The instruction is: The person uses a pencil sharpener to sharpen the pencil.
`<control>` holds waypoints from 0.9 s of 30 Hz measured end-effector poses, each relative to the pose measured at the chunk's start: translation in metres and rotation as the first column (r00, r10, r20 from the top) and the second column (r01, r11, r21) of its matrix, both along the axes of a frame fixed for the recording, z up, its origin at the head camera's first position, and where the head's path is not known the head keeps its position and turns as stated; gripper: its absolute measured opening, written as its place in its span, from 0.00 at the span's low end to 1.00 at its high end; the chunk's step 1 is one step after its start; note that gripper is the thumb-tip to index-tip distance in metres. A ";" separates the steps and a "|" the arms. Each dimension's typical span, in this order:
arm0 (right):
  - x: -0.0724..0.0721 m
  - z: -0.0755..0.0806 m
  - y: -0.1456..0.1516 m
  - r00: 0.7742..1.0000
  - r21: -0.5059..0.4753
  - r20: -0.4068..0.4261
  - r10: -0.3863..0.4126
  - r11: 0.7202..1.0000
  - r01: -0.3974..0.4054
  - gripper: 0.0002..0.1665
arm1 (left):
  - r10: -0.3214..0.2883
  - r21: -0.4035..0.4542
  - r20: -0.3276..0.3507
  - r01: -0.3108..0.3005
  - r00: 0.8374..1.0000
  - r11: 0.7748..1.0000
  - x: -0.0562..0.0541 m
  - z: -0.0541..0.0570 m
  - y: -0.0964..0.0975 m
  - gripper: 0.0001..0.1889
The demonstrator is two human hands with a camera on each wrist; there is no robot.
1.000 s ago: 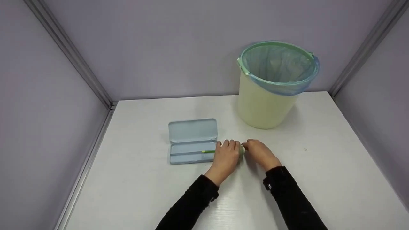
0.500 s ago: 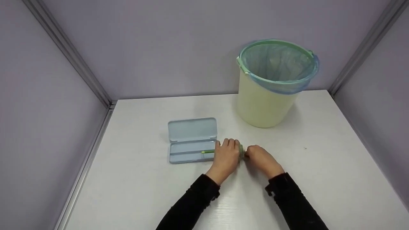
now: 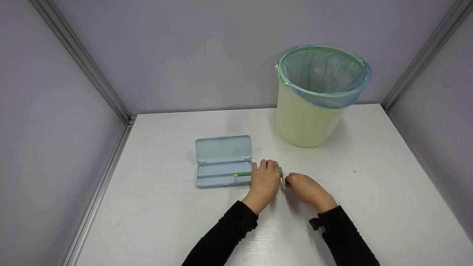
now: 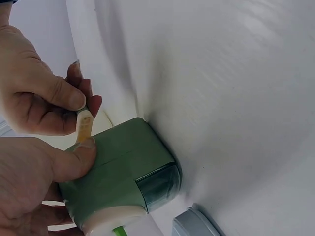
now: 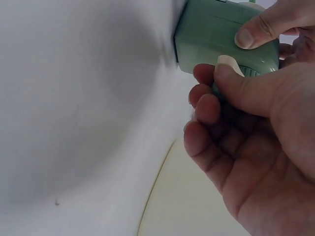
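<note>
the left hand (image 3: 265,181) was wrapped around a green pencil sharpener (image 4: 123,162), its thumb laid along the casing near the crank. the right hand (image 3: 306,190) pinched the end of the sharpener's pale crank (image 4: 84,125) between thumb and curled fingers; the knob there was mostly covered by them. the sharpener stood low at the tabletop (image 3: 159,155), just beside the right end of a pencil case, and from the head view it was largely hidden behind the left hand. whether its base sat fully flat could not be told. a dark see-through window (image 4: 161,187) showed on the casing.

a green pencil (image 3: 242,174) stuck out of the cream-coloured face of the sharpener and reached leftward over the case, its yellowish end above the small compartment.

the light blue pencil case (image 3: 223,149) lay with its lid folded back toward the rear wall (image 3: 199,55). behind and to the right, well apart from the case, a pale yellow bin (image 3: 308,125) stood upright, a bluish liner (image 3: 325,74) folded over its green rim. a tiny speck (image 3: 354,171) lay on the tabletop right of the hands. both sleeves (image 3: 221,240) were black.
</note>
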State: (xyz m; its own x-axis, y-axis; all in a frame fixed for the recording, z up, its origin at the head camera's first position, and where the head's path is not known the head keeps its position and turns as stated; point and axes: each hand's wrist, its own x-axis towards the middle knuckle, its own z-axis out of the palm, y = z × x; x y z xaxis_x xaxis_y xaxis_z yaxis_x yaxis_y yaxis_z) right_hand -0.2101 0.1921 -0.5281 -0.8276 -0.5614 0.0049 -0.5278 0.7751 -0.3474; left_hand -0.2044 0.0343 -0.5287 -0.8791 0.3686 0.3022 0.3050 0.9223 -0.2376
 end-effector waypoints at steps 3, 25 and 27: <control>0.002 0.007 0.000 1.000 0.023 0.027 0.009 1.000 -0.009 0.09 | -0.004 0.005 -0.016 0.004 1.000 1.000 0.001 0.000 0.000 0.14; -0.010 0.040 0.002 0.998 0.044 -0.014 -0.055 0.997 0.055 0.06 | -0.031 -0.022 -0.031 0.030 0.999 0.999 -0.003 -0.003 -0.001 0.15; -0.012 0.039 0.001 0.998 0.041 -0.034 -0.053 0.998 0.055 0.06 | -0.029 -0.015 -0.045 0.028 0.999 0.999 -0.003 -0.003 -0.002 0.14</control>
State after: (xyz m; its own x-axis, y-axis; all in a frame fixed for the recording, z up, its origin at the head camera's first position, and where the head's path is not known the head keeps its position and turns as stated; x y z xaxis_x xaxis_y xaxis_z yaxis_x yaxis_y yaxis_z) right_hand -0.2219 0.1935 -0.4888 -0.8565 -0.5160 0.0096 -0.4951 0.8163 -0.2974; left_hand -0.2074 0.0320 -0.5318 -0.8536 0.3978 0.3363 0.3197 0.9098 -0.2646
